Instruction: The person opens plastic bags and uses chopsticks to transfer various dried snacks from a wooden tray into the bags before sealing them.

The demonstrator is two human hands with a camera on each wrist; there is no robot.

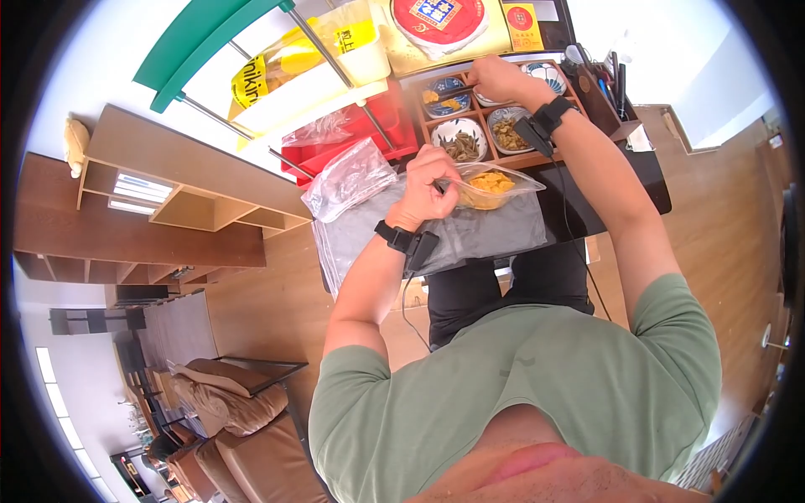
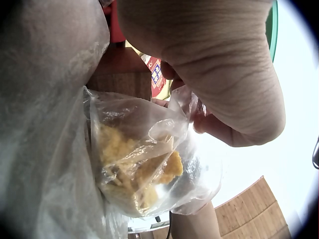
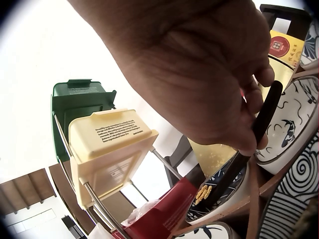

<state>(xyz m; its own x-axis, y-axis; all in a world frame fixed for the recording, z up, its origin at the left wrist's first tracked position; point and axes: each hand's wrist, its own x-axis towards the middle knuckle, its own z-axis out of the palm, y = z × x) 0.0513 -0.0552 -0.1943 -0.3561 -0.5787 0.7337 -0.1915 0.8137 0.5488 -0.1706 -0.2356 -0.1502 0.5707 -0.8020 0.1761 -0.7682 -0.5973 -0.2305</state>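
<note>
My left hand (image 1: 428,186) pinches the edge of a clear plastic bag (image 1: 521,183) at the table's front. Yellow-orange snack pieces (image 2: 142,167) show through the film in the left wrist view. In my right hand (image 1: 506,82) is a long dark utensil (image 3: 266,114), gripped near its upper end. Its far end reaches into a blue-patterned bowl (image 1: 436,85), over some orange pieces (image 3: 203,194). That bowl occupies the back left compartment of a wooden divided tray (image 1: 493,159); the shape of the utensil's tip is unclear.
More bowls share the tray, including one with brown strips (image 1: 459,141) and one with dark pieces (image 1: 508,134). Left stand a red bin (image 1: 369,126) and a tiered rack with a green top bin (image 1: 201,50). Empty plastic bags (image 1: 348,180) lie nearby. A red round package (image 1: 440,25) is behind.
</note>
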